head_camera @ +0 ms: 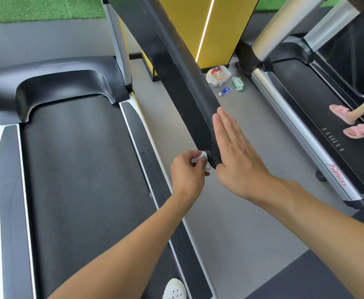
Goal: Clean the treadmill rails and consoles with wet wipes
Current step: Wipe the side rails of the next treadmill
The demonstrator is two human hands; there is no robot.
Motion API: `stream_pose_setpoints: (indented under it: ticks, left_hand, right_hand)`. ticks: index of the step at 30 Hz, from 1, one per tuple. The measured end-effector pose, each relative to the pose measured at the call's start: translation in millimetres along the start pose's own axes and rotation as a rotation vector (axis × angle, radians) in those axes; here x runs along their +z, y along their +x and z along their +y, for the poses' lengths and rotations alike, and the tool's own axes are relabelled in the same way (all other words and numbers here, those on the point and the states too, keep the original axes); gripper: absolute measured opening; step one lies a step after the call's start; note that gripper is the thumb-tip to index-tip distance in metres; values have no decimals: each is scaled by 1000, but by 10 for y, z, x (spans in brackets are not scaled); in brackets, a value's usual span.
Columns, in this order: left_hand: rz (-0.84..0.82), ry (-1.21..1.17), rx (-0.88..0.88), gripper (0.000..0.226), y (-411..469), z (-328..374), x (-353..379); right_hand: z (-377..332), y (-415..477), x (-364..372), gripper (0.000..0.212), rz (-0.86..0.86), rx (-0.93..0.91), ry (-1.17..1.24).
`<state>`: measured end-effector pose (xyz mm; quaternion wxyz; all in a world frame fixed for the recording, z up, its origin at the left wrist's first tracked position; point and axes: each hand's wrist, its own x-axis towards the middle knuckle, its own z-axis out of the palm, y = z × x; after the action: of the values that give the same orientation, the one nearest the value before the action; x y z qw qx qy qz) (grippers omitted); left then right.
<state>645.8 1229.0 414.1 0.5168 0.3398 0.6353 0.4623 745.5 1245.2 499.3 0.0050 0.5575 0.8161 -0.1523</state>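
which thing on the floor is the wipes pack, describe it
Look at the foot of the tall yellow pillar straight ahead. Of three items on the grey floor, the flat green-and-white wipes pack lies rightmost, beside a crumpled white bag and blue-and-white tube.

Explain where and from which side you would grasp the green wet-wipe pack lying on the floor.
Probably from above, pinching the wet-wipe pack across its narrow width at mid-length: it lies flat on the floor, so only its top and edges are exposed.
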Motion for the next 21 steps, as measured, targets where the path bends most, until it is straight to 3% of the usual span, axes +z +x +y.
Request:
stream_pose_setpoints:
  ticks: [12,21]
  left_hand:
    - [-25,5,161,19,-203,224,-4]
    - [150,-8,183,13,283,455,-38]
  right_hand:
    - [29,9,-13,92,-15,-6,53]
    - [4,-3,-47,97,-46,7,46]
